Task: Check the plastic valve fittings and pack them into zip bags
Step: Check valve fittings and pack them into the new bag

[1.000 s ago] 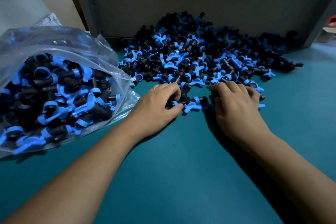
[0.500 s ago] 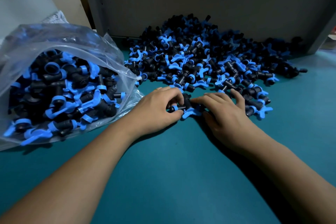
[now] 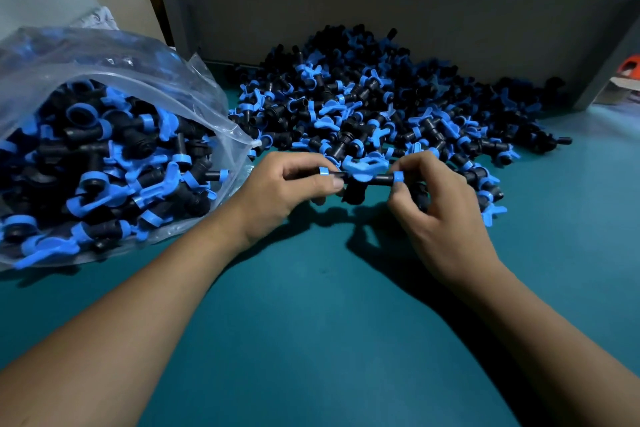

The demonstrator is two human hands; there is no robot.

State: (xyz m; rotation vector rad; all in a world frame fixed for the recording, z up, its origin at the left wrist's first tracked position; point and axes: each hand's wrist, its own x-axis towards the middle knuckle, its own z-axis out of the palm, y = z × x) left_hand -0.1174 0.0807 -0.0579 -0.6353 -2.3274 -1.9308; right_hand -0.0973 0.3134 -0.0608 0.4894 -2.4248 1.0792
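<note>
A black valve fitting (image 3: pixel 360 180) with a blue handle is held up just in front of the big pile (image 3: pixel 374 104). The left hand (image 3: pixel 277 194) pinches one end, the right hand (image 3: pixel 436 215) the other; fingers hide both tips. Left of the pile, the full zip bag (image 3: pixel 114 80) is cut off at the edge.

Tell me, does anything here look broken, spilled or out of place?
Nothing stands out. The valve fitting held between the left hand and right hand looks intact; the loose pile and the open bag look like ordinary sorting.
</note>
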